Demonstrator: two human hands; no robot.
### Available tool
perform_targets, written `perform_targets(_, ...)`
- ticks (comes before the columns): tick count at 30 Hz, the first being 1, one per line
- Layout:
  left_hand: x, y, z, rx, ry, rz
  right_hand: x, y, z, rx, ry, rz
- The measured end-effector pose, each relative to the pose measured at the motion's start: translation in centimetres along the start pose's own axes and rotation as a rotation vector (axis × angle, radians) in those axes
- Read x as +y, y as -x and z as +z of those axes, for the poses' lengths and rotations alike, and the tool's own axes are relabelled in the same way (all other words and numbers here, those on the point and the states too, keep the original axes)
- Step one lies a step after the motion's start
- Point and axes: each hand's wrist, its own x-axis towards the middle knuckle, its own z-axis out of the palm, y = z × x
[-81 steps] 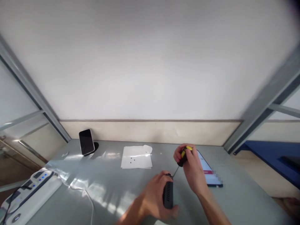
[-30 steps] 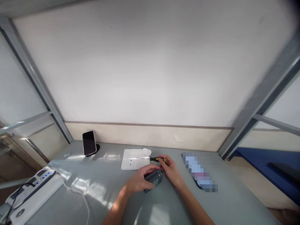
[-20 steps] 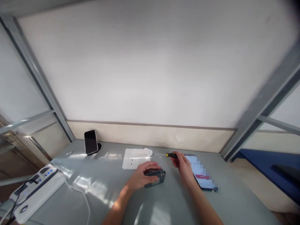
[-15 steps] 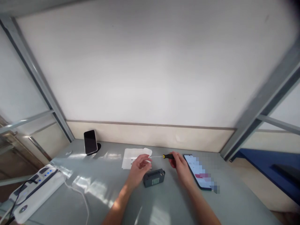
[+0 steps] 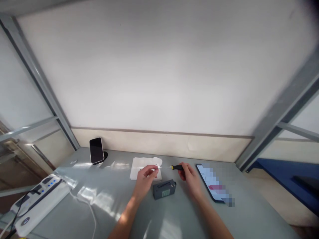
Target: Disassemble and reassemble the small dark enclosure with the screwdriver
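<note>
A screwdriver (image 5: 177, 167) with a black and yellow handle lies level in the fingers of my right hand (image 5: 191, 177), its thin shaft pointing left. At the shaft's tip, my left hand (image 5: 146, 177) pinches thumb and fingertips together; what is between them is too small to make out. Just below, a dark grey box (image 5: 164, 190) with slots along its top and a pale label stands on the table. White paper (image 5: 136, 165) with a few small dark spots lies behind my left hand, partly covered by it.
To the right lies a large phone (image 5: 209, 182) with its screen lit and partly blurred. Another phone (image 5: 96, 151) leans on a stand at back left. A white power strip (image 5: 42, 205) with cables occupies the left side. A wall (image 5: 159, 142) borders the grey table (image 5: 119, 196) behind.
My left fingers have closed into a tighter pinch at the screwdriver tip. The screwdriver and my right hand have shifted slightly left. The box stays in place.
</note>
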Motion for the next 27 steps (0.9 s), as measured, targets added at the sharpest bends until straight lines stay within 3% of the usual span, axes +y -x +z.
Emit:
perform_targets(11,0.18,-0.05,-0.11,0.035,-0.024,-0.016,-0.34,-0.01,0.02,-0.007,0.022,-0.009)
perform_targets(27,0.01,-0.20,-0.32,-0.027,0.004,0.020,-0.75,0.30,-0.12,0.021,0.077,-0.066)
